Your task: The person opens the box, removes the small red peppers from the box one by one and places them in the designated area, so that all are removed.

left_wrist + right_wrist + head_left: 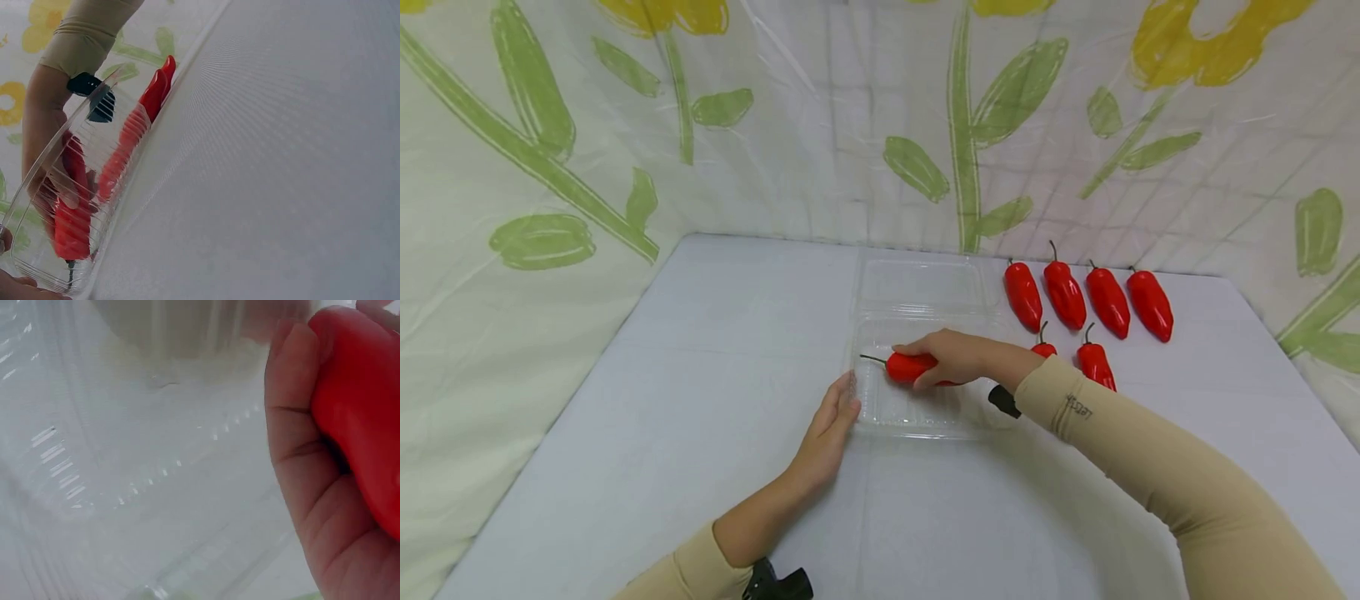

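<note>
A clear plastic clamshell container (910, 434) lies with its lid (917, 283) folded back towards the wall. My right hand (953, 354) grips a red pepper (904, 367) by its body, within the container's base, the thin green stem pointing left. The right wrist view shows fingers curled along the glossy red pepper (362, 394). At the base's left side my left hand (822, 433) holds the wall, thumb and fingers at the rim. Through the ribbed wall, the left wrist view shows the pepper (73, 231) low in the base, stem downward in that view.
Several red peppers (1107, 302) lie in a row at the back right of the white table (715, 375). Two more, one red pepper (1096, 365) among them, lie nearer, partly hidden by the right sleeve (1120, 442). A flower-patterned sheet (790, 125) hangs behind.
</note>
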`<state>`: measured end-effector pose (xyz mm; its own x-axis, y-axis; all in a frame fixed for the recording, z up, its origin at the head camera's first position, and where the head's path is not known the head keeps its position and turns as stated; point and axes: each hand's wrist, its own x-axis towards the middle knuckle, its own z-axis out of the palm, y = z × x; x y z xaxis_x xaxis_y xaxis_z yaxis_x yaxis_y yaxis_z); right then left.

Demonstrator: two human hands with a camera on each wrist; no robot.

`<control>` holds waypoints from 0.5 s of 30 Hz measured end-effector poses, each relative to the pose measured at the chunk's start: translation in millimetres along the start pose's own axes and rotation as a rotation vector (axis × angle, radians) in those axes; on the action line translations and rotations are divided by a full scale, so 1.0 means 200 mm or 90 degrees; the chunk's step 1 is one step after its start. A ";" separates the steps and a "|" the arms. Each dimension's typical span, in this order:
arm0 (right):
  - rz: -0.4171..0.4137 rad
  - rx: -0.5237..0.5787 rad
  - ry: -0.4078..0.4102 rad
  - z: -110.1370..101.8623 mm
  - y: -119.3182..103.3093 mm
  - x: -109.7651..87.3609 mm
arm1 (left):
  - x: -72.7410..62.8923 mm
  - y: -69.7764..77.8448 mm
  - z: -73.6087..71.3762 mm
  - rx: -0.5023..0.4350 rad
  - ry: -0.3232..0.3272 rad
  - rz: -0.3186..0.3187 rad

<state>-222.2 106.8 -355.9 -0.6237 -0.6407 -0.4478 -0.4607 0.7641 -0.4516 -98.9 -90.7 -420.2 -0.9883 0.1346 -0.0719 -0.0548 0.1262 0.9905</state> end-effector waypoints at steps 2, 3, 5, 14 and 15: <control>-0.002 0.004 -0.001 0.00 -0.01 -0.02 | 0.00 0.00 0.00 0.000 0.000 0.000; -0.005 0.006 0.001 0.00 -0.01 -0.03 | 0.00 0.00 0.00 0.001 -0.001 0.000; -0.013 0.011 0.010 -0.01 -0.01 -0.05 | 0.00 0.00 0.00 0.005 0.001 0.001; -0.010 0.031 0.052 -0.02 0.01 -0.11 | 0.01 -0.01 0.00 0.005 0.004 -0.006; -0.011 0.036 0.054 -0.03 0.01 -0.12 | 0.00 -0.01 0.00 0.004 0.005 -0.007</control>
<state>-211.3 124.3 -342.1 -0.6683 -0.6436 -0.3731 -0.4369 0.7455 -0.5034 -99.8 -90.7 -421.7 -0.9887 0.1263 -0.0812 -0.0642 0.1336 0.9890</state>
